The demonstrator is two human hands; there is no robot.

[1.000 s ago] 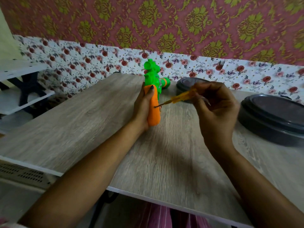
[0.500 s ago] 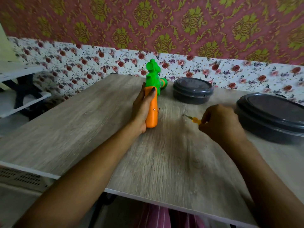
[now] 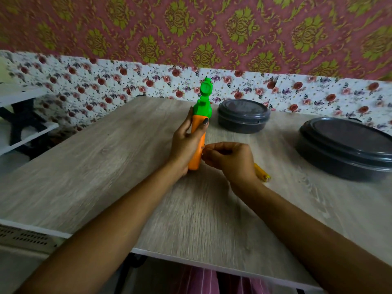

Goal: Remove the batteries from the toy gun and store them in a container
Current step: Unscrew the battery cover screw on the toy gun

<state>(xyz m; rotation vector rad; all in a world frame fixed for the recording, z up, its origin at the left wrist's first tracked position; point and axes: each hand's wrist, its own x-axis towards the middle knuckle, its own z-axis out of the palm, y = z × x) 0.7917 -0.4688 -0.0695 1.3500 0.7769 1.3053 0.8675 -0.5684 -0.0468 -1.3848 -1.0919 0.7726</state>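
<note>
toy gun (image 3: 203, 107) upright, centre of table (image 3: 106, 166) | left hand (image 3: 186, 145) – fingers wrapped round its orange grip | right hand (image 3: 231, 159) – fingers curled against the grip's right side, pinch unclear | screwdriver (image 3: 262, 172) lying just right | lidded containers (image 3: 244, 115) far right

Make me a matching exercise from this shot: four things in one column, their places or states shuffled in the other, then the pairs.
Things
1. toy gun
2. screwdriver
3. smaller dark container
4. larger dark container

Places or states
a. at the right edge of the view, lid on
b. lying on the table, partly hidden behind the right hand
c. held upright in the left hand
d. lid on, just right of the green upper part of the toy

Pairs: 1-c, 2-b, 3-d, 4-a.
</note>
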